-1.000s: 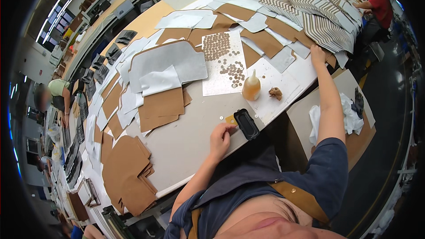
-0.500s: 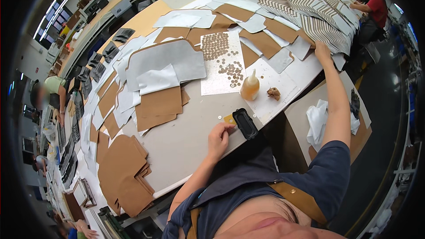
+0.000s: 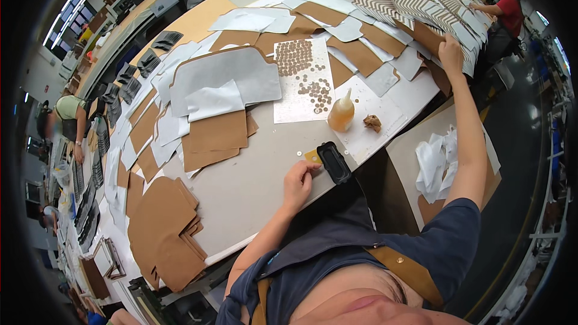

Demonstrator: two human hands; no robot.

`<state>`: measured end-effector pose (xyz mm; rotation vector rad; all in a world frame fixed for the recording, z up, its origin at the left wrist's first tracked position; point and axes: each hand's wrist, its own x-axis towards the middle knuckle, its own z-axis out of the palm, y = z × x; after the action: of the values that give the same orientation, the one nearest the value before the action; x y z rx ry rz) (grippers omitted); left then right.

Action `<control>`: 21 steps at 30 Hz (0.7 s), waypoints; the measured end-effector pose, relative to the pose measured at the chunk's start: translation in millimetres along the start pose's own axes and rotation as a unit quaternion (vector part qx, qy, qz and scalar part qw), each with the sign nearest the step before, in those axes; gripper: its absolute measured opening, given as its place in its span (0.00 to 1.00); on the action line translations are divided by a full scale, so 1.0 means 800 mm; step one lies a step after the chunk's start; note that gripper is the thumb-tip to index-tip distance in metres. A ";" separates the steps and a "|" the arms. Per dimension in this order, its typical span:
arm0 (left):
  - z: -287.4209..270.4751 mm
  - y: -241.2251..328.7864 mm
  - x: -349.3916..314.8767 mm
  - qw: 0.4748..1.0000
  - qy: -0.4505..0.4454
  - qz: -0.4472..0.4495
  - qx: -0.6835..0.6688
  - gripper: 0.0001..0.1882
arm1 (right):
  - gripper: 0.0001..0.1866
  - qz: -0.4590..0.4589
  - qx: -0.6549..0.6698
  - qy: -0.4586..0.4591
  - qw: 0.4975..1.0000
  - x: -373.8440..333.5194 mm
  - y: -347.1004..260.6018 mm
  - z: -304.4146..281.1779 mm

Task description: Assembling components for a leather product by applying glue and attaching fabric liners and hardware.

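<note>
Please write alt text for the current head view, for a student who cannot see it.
The person's right hand grips a brown panel at the right of a worktable spread with brown and white pieces. The left hand rests near a black tray, with an amber bottle and white sheet of discs beyond.

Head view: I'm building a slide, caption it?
Right hand holds a brown panel; left hand rests beside a black tray.

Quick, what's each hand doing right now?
Left hand: loosely curled by the yellow piece; can't tell if it holds anything.
Right hand: closed, holding a brown piece.
</note>
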<state>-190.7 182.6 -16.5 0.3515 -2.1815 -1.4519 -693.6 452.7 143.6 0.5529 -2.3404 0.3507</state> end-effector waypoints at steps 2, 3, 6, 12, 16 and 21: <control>-0.004 0.000 -0.001 1.000 0.001 0.004 0.010 0.16 | 0.12 -0.015 0.012 0.005 1.000 0.022 -0.029 -0.038; -0.007 -0.001 -0.004 1.000 0.007 -0.002 0.012 0.16 | 0.14 -0.037 0.017 0.009 0.999 0.035 -0.049 -0.057; -0.004 0.007 0.002 1.000 -0.006 0.017 0.015 0.15 | 0.17 -0.099 -0.012 -0.073 0.992 0.093 -0.040 -0.097; -0.001 0.007 0.008 0.999 -0.013 0.029 0.006 0.13 | 0.12 -0.288 0.002 0.112 0.951 0.193 -0.161 -0.116; -0.009 0.000 0.003 0.999 -0.006 0.052 -0.007 0.13 | 0.04 -0.351 0.151 0.211 0.900 0.138 -0.410 -0.139; -0.017 -0.005 -0.005 0.999 -0.010 0.047 0.022 0.14 | 0.07 -0.464 0.298 0.124 0.825 0.031 -0.620 -0.130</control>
<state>-180.5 172.2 -17.3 0.2467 -2.2169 -1.3634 -413.0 53.6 283.0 1.7268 -1.4231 0.6202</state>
